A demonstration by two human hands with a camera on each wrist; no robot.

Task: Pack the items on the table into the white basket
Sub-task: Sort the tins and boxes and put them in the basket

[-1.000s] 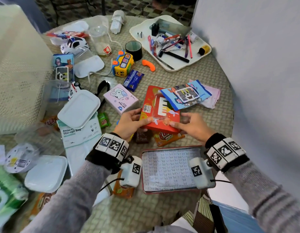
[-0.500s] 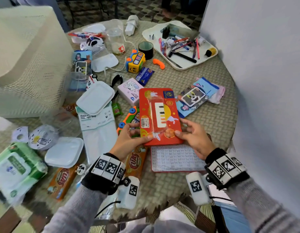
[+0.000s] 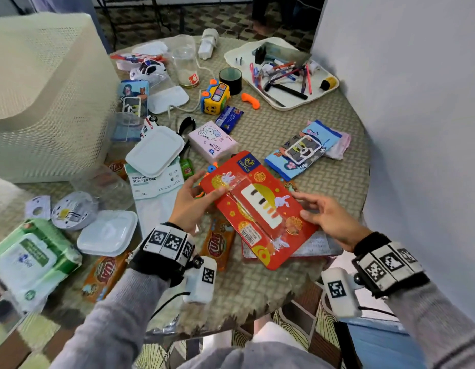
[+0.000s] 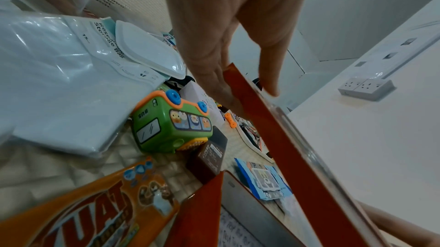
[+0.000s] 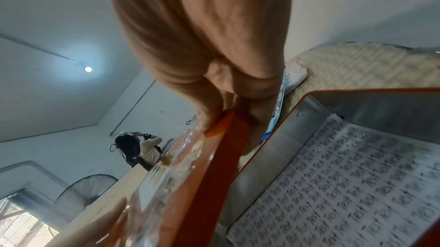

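Many items crowd round woven table [image 3: 271, 286] beside white wall [image 3: 417, 129]

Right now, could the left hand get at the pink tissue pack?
Probably not yet: the left hand grips the red lid together with the right hand. The pink tissue pack lies uncovered just beyond, so once freed, the way looks clear.
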